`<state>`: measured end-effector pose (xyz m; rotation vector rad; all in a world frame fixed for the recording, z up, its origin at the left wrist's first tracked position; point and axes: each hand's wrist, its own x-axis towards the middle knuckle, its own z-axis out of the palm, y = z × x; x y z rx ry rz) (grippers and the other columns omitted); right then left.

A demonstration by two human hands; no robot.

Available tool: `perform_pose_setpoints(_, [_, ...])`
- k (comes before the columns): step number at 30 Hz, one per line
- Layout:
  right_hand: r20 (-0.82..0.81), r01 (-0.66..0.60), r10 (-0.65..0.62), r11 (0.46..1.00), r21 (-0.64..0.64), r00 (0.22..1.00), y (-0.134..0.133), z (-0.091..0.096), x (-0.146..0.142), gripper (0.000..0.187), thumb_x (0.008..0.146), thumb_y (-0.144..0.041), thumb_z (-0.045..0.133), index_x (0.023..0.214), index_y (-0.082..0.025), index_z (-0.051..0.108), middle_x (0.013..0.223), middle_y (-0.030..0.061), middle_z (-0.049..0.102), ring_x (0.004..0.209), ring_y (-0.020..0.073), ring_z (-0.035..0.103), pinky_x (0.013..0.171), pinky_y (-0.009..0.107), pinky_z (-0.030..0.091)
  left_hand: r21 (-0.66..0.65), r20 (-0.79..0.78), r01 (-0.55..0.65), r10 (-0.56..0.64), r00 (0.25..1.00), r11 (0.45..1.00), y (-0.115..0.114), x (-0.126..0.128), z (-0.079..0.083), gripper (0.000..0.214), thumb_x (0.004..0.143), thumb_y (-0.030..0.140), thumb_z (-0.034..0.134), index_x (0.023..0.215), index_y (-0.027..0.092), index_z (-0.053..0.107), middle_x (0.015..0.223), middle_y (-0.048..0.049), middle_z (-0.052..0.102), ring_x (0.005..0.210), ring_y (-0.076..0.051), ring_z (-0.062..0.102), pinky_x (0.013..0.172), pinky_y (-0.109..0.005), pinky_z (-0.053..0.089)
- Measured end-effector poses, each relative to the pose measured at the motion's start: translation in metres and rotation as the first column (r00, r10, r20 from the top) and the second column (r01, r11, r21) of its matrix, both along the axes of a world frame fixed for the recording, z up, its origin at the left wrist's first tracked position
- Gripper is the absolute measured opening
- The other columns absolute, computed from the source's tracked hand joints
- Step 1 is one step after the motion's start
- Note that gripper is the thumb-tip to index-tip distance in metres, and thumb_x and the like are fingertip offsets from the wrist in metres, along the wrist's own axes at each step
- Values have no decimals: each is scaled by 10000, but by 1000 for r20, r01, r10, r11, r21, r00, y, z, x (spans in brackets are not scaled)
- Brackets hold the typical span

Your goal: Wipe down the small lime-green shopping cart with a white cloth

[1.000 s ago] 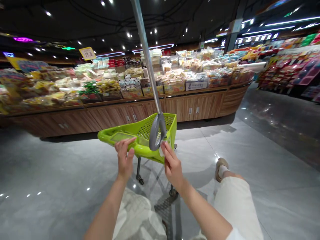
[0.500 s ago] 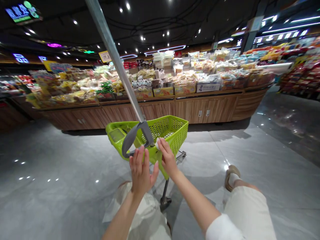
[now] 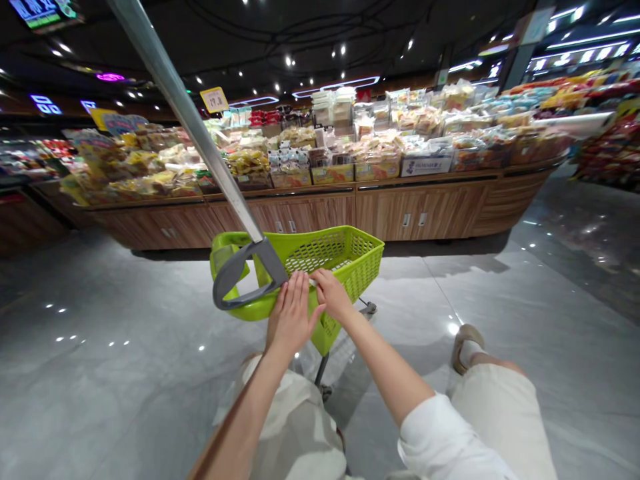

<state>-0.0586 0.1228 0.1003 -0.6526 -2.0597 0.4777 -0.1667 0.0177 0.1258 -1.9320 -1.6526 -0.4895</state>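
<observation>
A lime-green plastic shopping basket [image 3: 340, 250] on a small wheeled frame stands right in front of me. Its tall metal pole [image 3: 185, 113] leans up to the left from a grey loop handle [image 3: 233, 270]. My left hand [image 3: 293, 313] lies flat against the near rim, fingers together and apart from the handle. My right hand [image 3: 333, 293] sits beside it on the rim, fingertips pinching a small white item [image 3: 313, 282]. The item is mostly hidden, so I cannot tell what it is.
A long wooden display counter [image 3: 420, 210] heaped with bagged foods stands ahead. Red-packed shelves [image 3: 613, 157] stand at far right. The polished grey floor [image 3: 110, 380] surrounds the basket's frame. My white-clad leg and beige shoe [image 3: 465, 348] are at lower right.
My hands have come closer together, and the left hand now rests on the rim. The basket has swung, with its pole leaning further left, and the view has shifted slightly.
</observation>
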Motion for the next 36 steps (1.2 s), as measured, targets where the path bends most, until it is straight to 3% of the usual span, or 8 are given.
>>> perform_pose_setpoints(9, [12, 39, -39, 999, 6, 999, -25, 4, 16, 401, 808, -30, 399, 1121, -191, 589, 1074, 88, 595, 1026, 220, 542, 950, 364, 457, -8, 12, 56, -56, 998, 998, -6, -7, 5, 658, 973, 449, 375, 1535, 132, 248, 1537, -124, 415, 1447, -251, 337, 1190, -425, 232])
perform_pose_setpoints(13, [21, 77, -78, 996, 41, 997, -37, 0, 26, 470, 786, -37, 423, 1211, -177, 570, 1161, 115, 596, 1104, 234, 537, 997, 393, 454, -13, 26, 73, -73, 997, 997, -7, 3, 6, 624, 970, 441, 385, 1513, 143, 315, 1519, -122, 443, 1437, -266, 354, 1186, -446, 249])
perform_pose_setpoints(18, [91, 263, -275, 956, 130, 957, -38, -26, 72, 601, 791, -6, 387, 1353, -186, 502, 1341, 112, 574, 1327, 224, 455, 1169, 476, 278, -67, -12, 6, -7, 1000, 998, -11, 32, 5, 611, 962, 363, 404, 1458, 7, 370, 1511, -212, 421, 1428, -306, 364, 1179, -472, 287])
perform_pose_setpoints(24, [160, 467, -486, 873, 142, 859, -43, -65, 147, 685, 796, 24, 337, 1429, -216, 437, 1450, 78, 512, 1444, 194, 328, 1210, 505, 123, -132, -63, -49, 41, 997, 990, -15, 51, 6, 555, 953, 249, 406, 1445, -5, 391, 1518, -202, 416, 1418, -319, 370, 1206, -469, 259])
perform_pose_setpoints(29, [65, 497, -508, 857, 133, 859, -53, -78, 161, 736, 768, 34, 309, 1447, -224, 422, 1452, 81, 501, 1464, 198, 287, 1212, 532, 80, -134, -39, -21, 16, 999, 991, -13, 59, 5, 532, 953, 245, 412, 1431, 13, 425, 1477, -182, 475, 1408, -317, 382, 1205, -466, 266])
perform_pose_setpoints(36, [42, 527, -533, 843, 106, 845, -46, -75, 174, 668, 789, 21, 314, 1387, -215, 495, 1428, 87, 524, 1444, 213, 332, 1202, 560, 128, -150, -19, 18, -21, 1000, 989, -7, 72, 5, 565, 960, 282, 411, 1450, 1, 387, 1506, -185, 437, 1434, -310, 340, 1216, -462, 241])
